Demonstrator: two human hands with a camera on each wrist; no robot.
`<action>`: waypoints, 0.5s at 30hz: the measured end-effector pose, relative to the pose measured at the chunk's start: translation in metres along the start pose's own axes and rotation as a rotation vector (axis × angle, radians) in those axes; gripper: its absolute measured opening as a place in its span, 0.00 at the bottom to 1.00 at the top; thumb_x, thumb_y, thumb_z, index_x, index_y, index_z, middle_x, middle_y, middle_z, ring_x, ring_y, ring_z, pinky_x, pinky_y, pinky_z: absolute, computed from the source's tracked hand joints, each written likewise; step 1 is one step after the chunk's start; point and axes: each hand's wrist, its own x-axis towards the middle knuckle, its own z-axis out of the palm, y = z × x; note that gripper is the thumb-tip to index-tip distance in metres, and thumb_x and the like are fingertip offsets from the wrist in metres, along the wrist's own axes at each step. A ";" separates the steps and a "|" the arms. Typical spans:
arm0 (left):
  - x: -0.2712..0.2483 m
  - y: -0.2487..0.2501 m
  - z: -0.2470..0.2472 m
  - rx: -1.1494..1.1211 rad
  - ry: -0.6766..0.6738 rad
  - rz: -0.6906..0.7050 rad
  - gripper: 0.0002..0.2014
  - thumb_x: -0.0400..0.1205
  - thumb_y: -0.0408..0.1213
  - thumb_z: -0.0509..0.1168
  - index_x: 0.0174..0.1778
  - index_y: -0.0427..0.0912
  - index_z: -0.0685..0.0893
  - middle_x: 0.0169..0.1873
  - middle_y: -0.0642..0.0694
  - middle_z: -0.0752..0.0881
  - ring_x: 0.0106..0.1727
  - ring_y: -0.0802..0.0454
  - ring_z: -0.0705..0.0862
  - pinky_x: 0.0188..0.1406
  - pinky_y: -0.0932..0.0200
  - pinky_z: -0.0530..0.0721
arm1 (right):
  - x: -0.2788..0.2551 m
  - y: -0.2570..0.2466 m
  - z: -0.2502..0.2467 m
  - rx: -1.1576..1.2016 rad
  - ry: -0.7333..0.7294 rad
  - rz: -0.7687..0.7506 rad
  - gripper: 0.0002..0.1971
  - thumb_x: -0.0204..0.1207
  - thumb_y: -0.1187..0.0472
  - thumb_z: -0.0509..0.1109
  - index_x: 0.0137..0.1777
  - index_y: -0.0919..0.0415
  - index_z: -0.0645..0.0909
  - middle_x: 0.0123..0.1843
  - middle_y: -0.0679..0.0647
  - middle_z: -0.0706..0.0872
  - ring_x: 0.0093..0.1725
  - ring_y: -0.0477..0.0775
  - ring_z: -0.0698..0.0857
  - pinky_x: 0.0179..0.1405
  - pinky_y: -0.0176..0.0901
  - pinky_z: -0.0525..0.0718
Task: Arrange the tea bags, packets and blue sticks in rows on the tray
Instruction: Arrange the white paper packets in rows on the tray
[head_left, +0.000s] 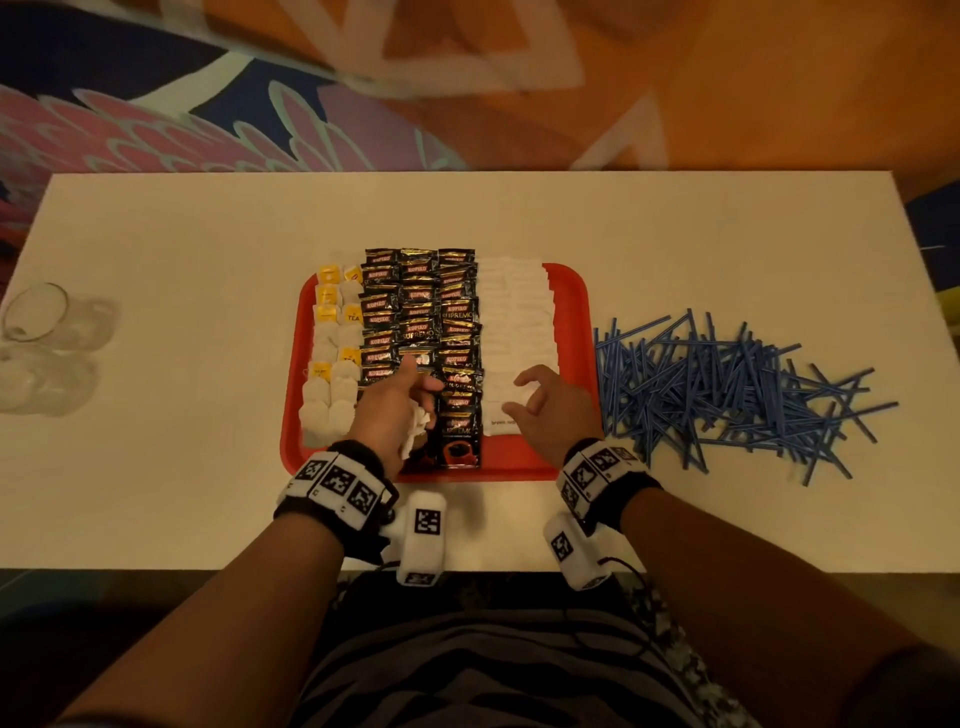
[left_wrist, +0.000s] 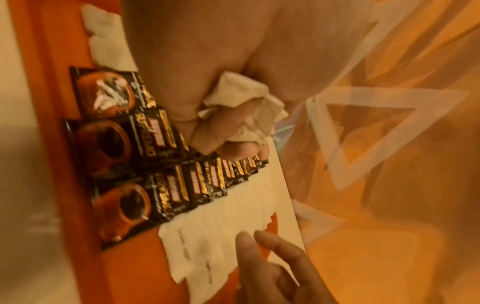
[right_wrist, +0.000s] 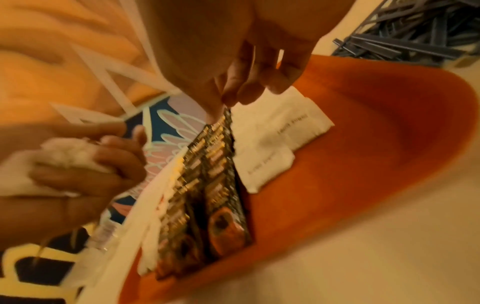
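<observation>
Red tray (head_left: 571, 312) holds rowed tea bags (head_left: 332, 395) and packets (head_left: 418, 312); blue sticks (head_left: 727, 395) right of tray. Left hand (head_left: 387, 410) clutches white packets (left_wrist: 241, 90); right hand (head_left: 550, 410) fingers loosely curled, holding nothing.

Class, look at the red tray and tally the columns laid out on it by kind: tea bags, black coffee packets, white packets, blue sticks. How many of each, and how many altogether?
tea bags: 2 columns
black coffee packets: 3 columns
white packets: 2 columns
blue sticks: 0 columns, all heaped beside the tray
Total: 7 columns
</observation>
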 end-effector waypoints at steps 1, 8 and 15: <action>0.000 0.003 0.007 -0.036 -0.021 -0.014 0.28 0.89 0.57 0.52 0.41 0.39 0.85 0.24 0.48 0.77 0.22 0.52 0.74 0.16 0.65 0.67 | 0.000 -0.007 -0.005 0.052 -0.005 -0.013 0.09 0.73 0.53 0.77 0.50 0.49 0.82 0.30 0.46 0.82 0.34 0.44 0.82 0.40 0.41 0.82; -0.017 0.026 0.054 0.010 -0.047 0.031 0.33 0.87 0.64 0.47 0.42 0.41 0.88 0.31 0.43 0.88 0.31 0.48 0.86 0.28 0.59 0.83 | -0.015 -0.058 -0.045 0.296 -0.192 -0.277 0.13 0.64 0.54 0.85 0.46 0.55 0.88 0.39 0.50 0.87 0.36 0.48 0.82 0.41 0.39 0.84; -0.027 0.031 0.094 -0.135 -0.164 0.032 0.18 0.89 0.53 0.58 0.49 0.40 0.81 0.39 0.40 0.87 0.36 0.47 0.87 0.35 0.56 0.85 | -0.016 -0.058 -0.073 0.239 -0.138 -0.183 0.12 0.69 0.62 0.80 0.49 0.54 0.81 0.39 0.46 0.84 0.37 0.40 0.82 0.38 0.31 0.81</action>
